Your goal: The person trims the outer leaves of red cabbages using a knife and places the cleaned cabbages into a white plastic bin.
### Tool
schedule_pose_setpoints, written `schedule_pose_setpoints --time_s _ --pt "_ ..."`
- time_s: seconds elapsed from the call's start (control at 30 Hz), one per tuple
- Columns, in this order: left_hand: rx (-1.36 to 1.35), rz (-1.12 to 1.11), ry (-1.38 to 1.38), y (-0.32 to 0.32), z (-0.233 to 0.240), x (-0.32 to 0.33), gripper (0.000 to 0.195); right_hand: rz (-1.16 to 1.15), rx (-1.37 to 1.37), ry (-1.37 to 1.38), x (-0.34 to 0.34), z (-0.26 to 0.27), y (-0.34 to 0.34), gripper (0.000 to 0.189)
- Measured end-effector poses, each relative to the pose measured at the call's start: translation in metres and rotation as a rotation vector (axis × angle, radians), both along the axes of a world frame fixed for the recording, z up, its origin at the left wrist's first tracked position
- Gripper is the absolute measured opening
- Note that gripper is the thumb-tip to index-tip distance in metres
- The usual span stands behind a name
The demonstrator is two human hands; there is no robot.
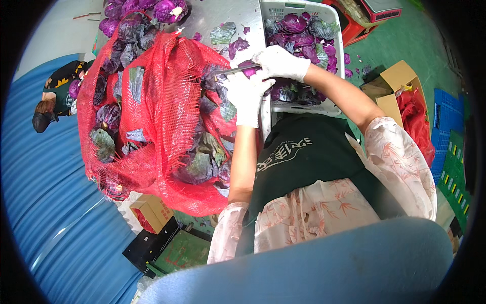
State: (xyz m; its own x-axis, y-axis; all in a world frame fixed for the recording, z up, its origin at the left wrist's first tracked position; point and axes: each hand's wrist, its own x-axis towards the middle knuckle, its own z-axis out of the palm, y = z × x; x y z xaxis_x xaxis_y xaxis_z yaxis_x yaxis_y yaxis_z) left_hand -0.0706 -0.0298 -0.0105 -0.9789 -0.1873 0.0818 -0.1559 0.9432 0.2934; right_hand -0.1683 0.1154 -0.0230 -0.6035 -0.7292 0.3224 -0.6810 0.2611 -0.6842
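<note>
My left hand [246, 97], in a white glove, grips a red cabbage [249, 70], mostly hidden by the gloves and blade. Also gloved in white, my right hand [283, 62] is closed on a knife [239, 69] whose blade points left across the cabbage, above my left fingers. Just left of my hands lies a large red mesh sack [159, 95], slit open, with red cabbages [109, 117] and loose outer leaves [199, 167] in and on it. Beside my right hand stands a white plastic crate [337, 22] holding purple cabbage pieces and leaves [298, 38].
Trimmed purple cabbages [169, 10] sit at the far end of the metal table [212, 13]. On the right are a cardboard box [398, 78] with red mesh and a blue plastic pallet [448, 114]. Another person [59, 93] is at left, near blue sheeting [49, 163].
</note>
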Motion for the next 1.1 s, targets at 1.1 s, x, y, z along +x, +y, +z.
schedule_pose_setpoints --time_s 1.1 --pt "0.289 -0.114 -0.165 -0.092 -0.001 0.043 0.111 0.154 -0.109 -0.872 0.041 -0.039 -0.005 0.071"
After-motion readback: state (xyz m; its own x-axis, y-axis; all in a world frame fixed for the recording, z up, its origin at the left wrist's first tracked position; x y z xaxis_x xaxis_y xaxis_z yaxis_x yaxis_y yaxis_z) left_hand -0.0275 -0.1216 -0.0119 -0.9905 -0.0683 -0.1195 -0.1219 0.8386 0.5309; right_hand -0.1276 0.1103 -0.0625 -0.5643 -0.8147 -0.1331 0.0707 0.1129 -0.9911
